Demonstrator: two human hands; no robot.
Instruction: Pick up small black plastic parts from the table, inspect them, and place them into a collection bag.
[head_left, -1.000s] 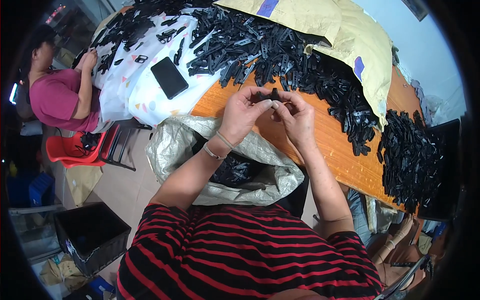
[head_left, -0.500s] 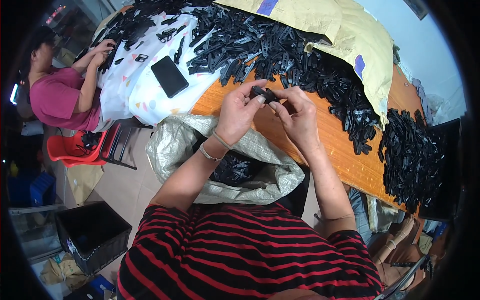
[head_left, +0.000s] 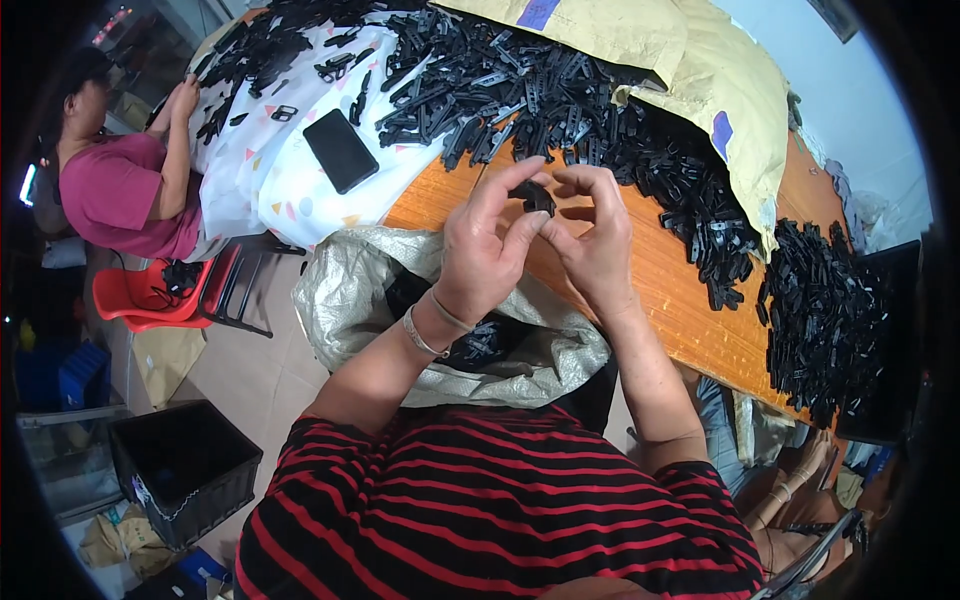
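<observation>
Currently, on my feed, a small black plastic part (head_left: pixel 537 200) is between the two hands, above an orange-brown wooden table (head_left: pixel 670 270). I see the left hand (head_left: pixel 480 245) pinching it, index finger raised. The right hand (head_left: pixel 600 245) curls loosely beside it, thumb tip near the part; I cannot tell whether it grips. Nearer my wearer's body, an open silvery woven sack (head_left: pixel 330 290) contains dark pieces (head_left: pixel 482 345). Beyond the hands I see a heap of black plastic parts (head_left: pixel 520 90); left of it, a black rectangular phone (head_left: pixel 340 150) lies on a white patterned sheet (head_left: pixel 285 165).
</observation>
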